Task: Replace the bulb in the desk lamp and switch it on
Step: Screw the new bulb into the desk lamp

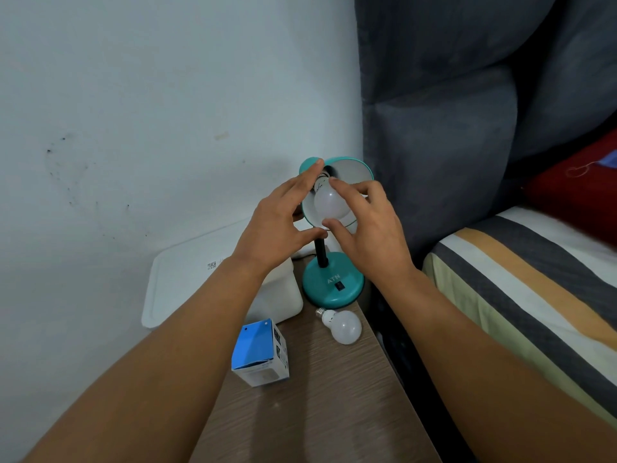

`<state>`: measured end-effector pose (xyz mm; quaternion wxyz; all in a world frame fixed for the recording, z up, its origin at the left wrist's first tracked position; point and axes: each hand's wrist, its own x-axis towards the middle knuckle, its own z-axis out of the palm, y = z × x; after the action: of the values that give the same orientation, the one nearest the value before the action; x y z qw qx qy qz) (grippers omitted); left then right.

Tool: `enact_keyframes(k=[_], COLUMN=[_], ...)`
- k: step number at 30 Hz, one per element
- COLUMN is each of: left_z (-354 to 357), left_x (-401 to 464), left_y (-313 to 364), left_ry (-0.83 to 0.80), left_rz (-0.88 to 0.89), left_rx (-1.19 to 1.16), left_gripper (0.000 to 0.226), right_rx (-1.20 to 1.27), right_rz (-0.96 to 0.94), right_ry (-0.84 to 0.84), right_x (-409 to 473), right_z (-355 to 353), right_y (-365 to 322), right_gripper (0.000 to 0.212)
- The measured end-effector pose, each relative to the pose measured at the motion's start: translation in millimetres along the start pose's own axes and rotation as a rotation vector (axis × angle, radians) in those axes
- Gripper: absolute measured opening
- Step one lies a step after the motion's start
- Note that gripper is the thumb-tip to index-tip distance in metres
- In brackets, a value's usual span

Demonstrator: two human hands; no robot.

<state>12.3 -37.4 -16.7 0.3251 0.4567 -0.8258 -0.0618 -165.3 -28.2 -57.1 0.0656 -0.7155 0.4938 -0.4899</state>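
Right hand pinches the frosted white bulb at our teal lamp's shade, left hand steadying it with straight fingers. A second bulb and blue box lie on the wooden table, near the white wall. "ATN" marks the base.

Spare bulb before lamp base, box left, bed right.
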Motion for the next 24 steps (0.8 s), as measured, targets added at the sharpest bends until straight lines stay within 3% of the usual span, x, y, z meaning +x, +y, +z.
enact_keyframes(k=[11,18,24], left_z=[-3.7,-2.8,-1.6], left_x=[0.9,-0.1,-0.6], left_y=[-2.1,-0.9,-1.0], left_ry=[-0.005,0.001,0.004], left_rz=[0.002,-0.002,-0.010], left_rx=[-0.040,-0.042,-0.047], left_gripper=[0.104,0.105,0.107], right_rx=[-0.113,0.017,0.127], right_rz=[-0.051,0.201,0.215], right_ry=[0.018,0.005,0.038], right_x=[-1.2,6.8,6.5], right_z=[0.2,1.2,4.0], right_y=[-2.8,-3.2,-6.4], right_gripper=[0.059,0.063,0.063])
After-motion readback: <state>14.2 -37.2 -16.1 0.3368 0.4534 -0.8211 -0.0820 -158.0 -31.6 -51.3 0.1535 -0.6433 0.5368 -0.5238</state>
